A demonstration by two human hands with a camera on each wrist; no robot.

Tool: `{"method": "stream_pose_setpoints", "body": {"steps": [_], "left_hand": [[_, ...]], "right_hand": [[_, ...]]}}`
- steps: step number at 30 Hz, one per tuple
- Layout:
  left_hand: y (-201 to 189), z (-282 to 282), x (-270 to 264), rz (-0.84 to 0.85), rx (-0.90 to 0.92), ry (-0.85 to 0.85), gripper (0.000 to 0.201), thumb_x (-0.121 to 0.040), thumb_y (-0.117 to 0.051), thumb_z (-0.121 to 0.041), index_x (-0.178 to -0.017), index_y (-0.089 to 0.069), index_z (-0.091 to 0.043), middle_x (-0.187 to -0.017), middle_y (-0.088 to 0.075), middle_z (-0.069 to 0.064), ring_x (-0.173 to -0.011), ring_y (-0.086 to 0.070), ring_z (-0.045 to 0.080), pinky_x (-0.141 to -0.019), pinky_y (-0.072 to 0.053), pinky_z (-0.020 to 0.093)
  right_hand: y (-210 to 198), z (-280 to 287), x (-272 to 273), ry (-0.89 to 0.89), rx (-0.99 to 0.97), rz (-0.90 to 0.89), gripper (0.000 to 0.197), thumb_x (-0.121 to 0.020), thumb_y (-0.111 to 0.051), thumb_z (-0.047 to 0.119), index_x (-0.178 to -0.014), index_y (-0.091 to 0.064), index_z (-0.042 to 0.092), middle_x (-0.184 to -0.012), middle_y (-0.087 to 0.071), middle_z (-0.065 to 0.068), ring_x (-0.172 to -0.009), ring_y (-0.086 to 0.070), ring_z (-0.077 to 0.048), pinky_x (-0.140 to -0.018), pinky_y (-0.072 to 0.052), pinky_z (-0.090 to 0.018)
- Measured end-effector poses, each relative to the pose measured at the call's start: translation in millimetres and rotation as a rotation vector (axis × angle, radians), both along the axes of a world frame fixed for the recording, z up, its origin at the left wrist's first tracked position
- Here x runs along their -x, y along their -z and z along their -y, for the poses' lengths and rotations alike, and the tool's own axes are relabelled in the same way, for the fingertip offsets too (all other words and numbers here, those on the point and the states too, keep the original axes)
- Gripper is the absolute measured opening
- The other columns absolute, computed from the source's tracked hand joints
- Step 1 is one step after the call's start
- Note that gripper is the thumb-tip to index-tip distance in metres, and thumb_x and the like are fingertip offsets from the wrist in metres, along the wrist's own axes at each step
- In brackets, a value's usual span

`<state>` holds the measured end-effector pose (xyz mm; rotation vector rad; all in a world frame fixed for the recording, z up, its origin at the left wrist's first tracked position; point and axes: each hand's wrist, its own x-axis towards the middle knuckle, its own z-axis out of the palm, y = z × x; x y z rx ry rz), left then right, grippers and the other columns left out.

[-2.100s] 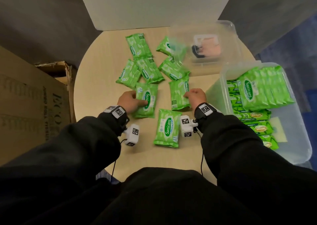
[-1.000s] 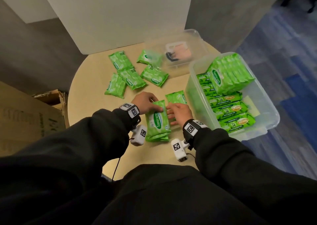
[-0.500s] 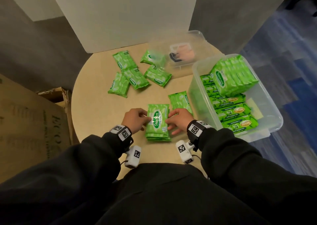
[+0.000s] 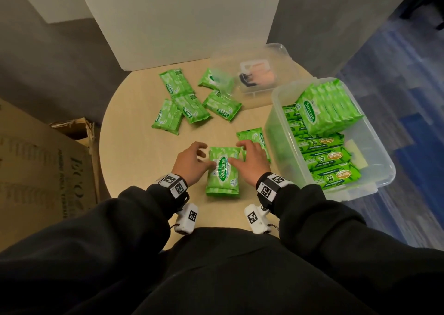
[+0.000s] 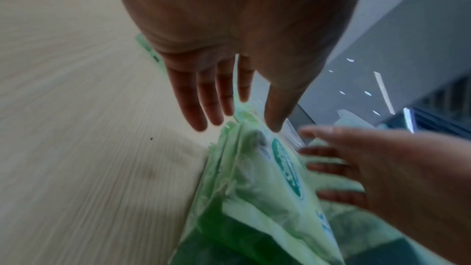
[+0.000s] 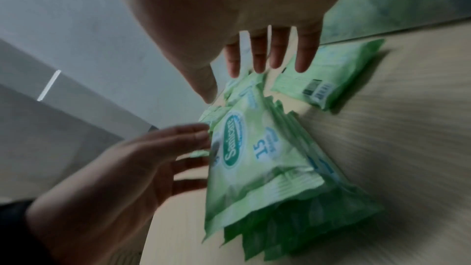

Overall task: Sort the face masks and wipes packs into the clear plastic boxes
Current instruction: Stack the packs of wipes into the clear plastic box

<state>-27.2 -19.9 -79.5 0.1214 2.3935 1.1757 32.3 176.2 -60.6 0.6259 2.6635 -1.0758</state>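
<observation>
Between the spread-fingered left hand (image 4: 191, 163) and right hand (image 4: 249, 164), thumbs resting on top, lies a stack of wipes packs (image 4: 223, 172), long axis pointing away from the person, labelled "Sanicare" and "15".

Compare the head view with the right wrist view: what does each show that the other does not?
Only the head view shows the large clear box of wipes and five loose packs far on the table.
Only the right wrist view shows the stack's layered side edges.
Both show the stack of packs between the open left hand and right hand, and one pack beside it.
</observation>
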Motion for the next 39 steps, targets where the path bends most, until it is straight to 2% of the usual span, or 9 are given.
{"method": "stream_pose_setpoints", "body": {"steps": [4, 8, 10, 13, 17, 22, 28, 34, 39], "left_hand": [[-3.7, -9.7, 1.4, -0.26, 0.091, 0.419, 0.093, -0.084, -0.074, -0.03, -0.161, -0.027, -0.009, -0.164, -0.033, 0.013, -0.15, -0.033, 0.028, -0.124, -0.027, 0.04], [-1.8, -8.5, 3.4, -0.152, 0.093, 0.502, 0.105, -0.085, -0.074, -0.023, -0.164, -0.008, -0.005, -0.172, -0.01, 0.014, -0.159, -0.01, 0.025, -0.127, -0.007, 0.029], [-1.0, 4.2, 8.7, -0.077, 0.03, 0.385, 0.096, -0.087, -0.072, -0.009, -0.164, -0.015, -0.009, -0.17, -0.017, 0.011, -0.157, -0.018, 0.023, -0.124, -0.012, 0.027], [4.5, 27.9, 28.9, -0.067, -0.015, 0.125, 0.086, -0.081, -0.062, 0.007, -0.16, -0.032, -0.015, -0.161, -0.038, 0.008, -0.147, -0.038, 0.023, -0.122, -0.032, 0.041], [11.7, 55.0, 68.1, -0.099, 0.164, -0.08, 0.073, -0.088, -0.061, -0.007, -0.157, -0.038, -0.016, -0.155, -0.047, 0.011, -0.139, -0.049, 0.03, -0.114, -0.041, 0.042], [15.8, 64.5, 104.9, -0.141, 0.266, -0.073, 0.074, -0.09, -0.065, -0.014, -0.158, -0.036, -0.013, -0.154, -0.044, 0.015, -0.139, -0.047, 0.033, -0.112, -0.038, 0.039], [35.0, 59.8, 126.5, -0.215, 0.39, 0.002, 0.081, -0.088, -0.067, -0.022, -0.159, -0.03, -0.01, -0.162, -0.033, 0.012, -0.144, -0.038, 0.035, -0.114, -0.039, 0.047], [48.7, 50.0, 138.1, -0.327, 0.472, 0.102, 0.092, -0.088, -0.073, -0.032, -0.161, -0.024, -0.004, -0.167, -0.025, 0.017, -0.153, -0.026, 0.035, -0.123, -0.028, 0.046], [52.3, 40.2, 145.5, -0.35, 0.494, 0.156, 0.095, -0.085, -0.074, -0.038, -0.162, -0.024, -0.009, -0.166, -0.024, 0.02, -0.152, -0.026, 0.038, -0.122, -0.03, 0.049]], "right_hand": [[0.4, 23.4, 13.5, -0.34, -0.165, -0.007, 0.078, -0.096, -0.058, 0.034, -0.161, -0.018, 0.019, -0.17, -0.01, -0.004, -0.157, -0.005, -0.025, -0.126, -0.013, -0.05], [10.3, 32.3, 19.0, -0.53, -0.317, 0.093, 0.087, -0.1, -0.045, 0.047, -0.163, 0.004, 0.013, -0.171, 0.013, -0.003, -0.156, 0.014, -0.02, -0.125, -0.003, -0.057], [15.6, 32.8, 19.3, -0.566, -0.382, 0.082, 0.091, -0.099, -0.038, 0.061, -0.162, 0.006, 0.013, -0.17, 0.015, -0.003, -0.156, 0.016, -0.02, -0.125, 0.0, -0.057], [24.6, 42.8, 18.4, -0.619, -0.454, 0.02, 0.098, -0.094, -0.028, 0.076, -0.163, 0.005, 0.014, -0.171, 0.012, -0.003, -0.156, 0.015, -0.019, -0.125, 0.004, -0.056], [36.9, 54.8, 16.8, -0.675, -0.51, 0.012, 0.1, -0.092, -0.022, 0.081, -0.163, 0.003, 0.014, -0.171, 0.01, -0.003, -0.157, 0.014, -0.019, -0.124, 0.003, -0.059], [41.6, 56.5, 14.4, -0.685, -0.569, 0.006, 0.095, -0.094, -0.019, 0.077, -0.163, -0.001, 0.013, -0.171, 0.005, -0.004, -0.157, 0.009, -0.02, -0.123, 0.002, -0.06], [46.0, 57.5, 13.8, -0.672, -0.563, -0.026, 0.092, -0.096, -0.021, 0.074, -0.163, -0.005, 0.013, -0.171, -0.001, -0.006, -0.158, 0.004, -0.021, -0.124, -0.001, -0.059], [46.9, 56.6, 13.9, -0.667, -0.543, -0.047, 0.091, -0.096, -0.025, 0.073, -0.163, -0.007, 0.014, -0.171, -0.004, -0.006, -0.158, 0.001, -0.021, -0.124, -0.001, -0.057], [47.9, 55.6, 14.5, -0.671, -0.541, -0.043, 0.091, -0.096, -0.025, 0.073, -0.163, -0.008, 0.013, -0.171, -0.005, -0.006, -0.158, -0.001, -0.021, -0.124, -0.002, -0.057]]}}
